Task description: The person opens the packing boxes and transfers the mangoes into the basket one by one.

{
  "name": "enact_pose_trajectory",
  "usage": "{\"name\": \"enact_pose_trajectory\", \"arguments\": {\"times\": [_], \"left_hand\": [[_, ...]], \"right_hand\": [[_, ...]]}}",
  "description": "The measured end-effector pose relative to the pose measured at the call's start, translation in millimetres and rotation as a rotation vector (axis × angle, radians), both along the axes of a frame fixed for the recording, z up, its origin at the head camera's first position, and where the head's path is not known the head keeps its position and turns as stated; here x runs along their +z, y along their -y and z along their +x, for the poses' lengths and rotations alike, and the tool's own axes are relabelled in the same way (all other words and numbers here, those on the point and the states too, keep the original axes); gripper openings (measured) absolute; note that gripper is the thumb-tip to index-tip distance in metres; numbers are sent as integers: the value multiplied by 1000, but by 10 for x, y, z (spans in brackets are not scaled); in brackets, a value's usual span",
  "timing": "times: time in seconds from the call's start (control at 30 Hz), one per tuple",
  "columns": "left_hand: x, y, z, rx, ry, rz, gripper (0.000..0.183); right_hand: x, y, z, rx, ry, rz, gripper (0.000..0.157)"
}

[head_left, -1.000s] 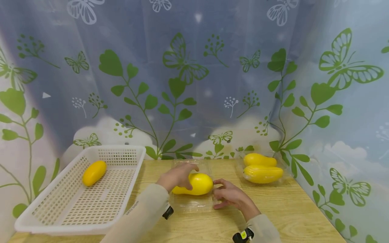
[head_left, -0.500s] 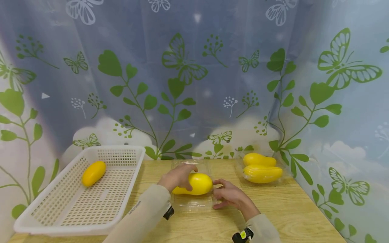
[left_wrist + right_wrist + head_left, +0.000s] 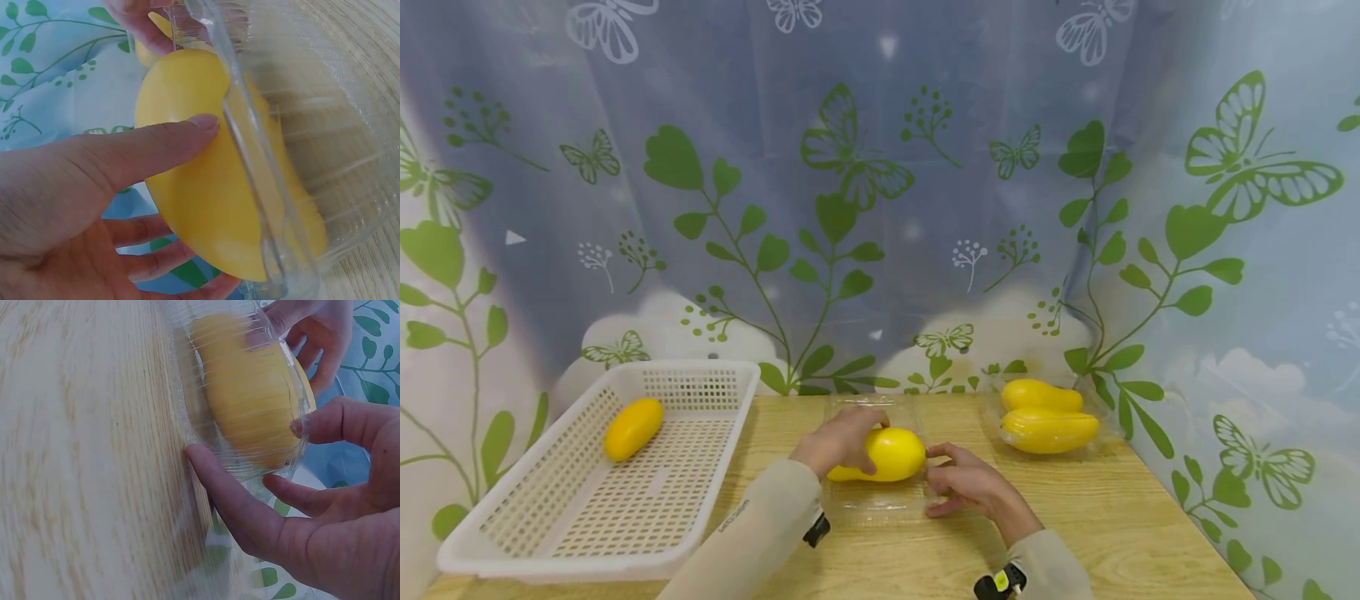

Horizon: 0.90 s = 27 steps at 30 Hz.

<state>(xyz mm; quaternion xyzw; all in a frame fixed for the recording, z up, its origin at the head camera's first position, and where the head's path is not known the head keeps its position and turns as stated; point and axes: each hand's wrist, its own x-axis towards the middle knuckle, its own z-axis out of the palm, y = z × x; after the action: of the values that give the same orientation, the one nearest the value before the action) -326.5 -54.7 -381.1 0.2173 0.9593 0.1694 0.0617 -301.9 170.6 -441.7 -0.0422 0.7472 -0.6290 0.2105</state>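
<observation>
In the head view, a yellow mango-like fruit [image 3: 891, 455] lies in a clear plastic container [image 3: 880, 506] at the middle of the table. My left hand [image 3: 844, 440] grips this fruit from above, its thumb [image 3: 181, 144] across the smooth skin and the other fingers on the far side. At the container's right end, my right hand [image 3: 966, 481] holds the wall, with one fingertip [image 3: 299, 428] at the rim and the thumb low near the tabletop in the right wrist view. Part of the fruit is hidden under my left hand.
A white perforated basket [image 3: 655, 500] stands at the left with one yellow fruit [image 3: 633, 429] inside. Two more yellow fruits [image 3: 1049, 430] sit in another clear container at the back right. A printed curtain [image 3: 880, 250] hangs behind the wooden table [image 3: 1120, 533].
</observation>
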Motion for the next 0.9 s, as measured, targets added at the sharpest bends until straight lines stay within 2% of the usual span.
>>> {"name": "enact_pose_trajectory", "arguments": {"times": [0.2, 0.53, 0.9], "left_hand": [[16, 13, 22, -7, -18, 6, 60], [46, 32, 42, -14, -36, 35, 62], [124, 66, 85, -31, -50, 44, 62]], "right_hand": [[4, 7, -16, -2, 10, -11, 64], [24, 15, 18, -6, -23, 22, 66], [23, 24, 24, 2, -27, 26, 64]]}}
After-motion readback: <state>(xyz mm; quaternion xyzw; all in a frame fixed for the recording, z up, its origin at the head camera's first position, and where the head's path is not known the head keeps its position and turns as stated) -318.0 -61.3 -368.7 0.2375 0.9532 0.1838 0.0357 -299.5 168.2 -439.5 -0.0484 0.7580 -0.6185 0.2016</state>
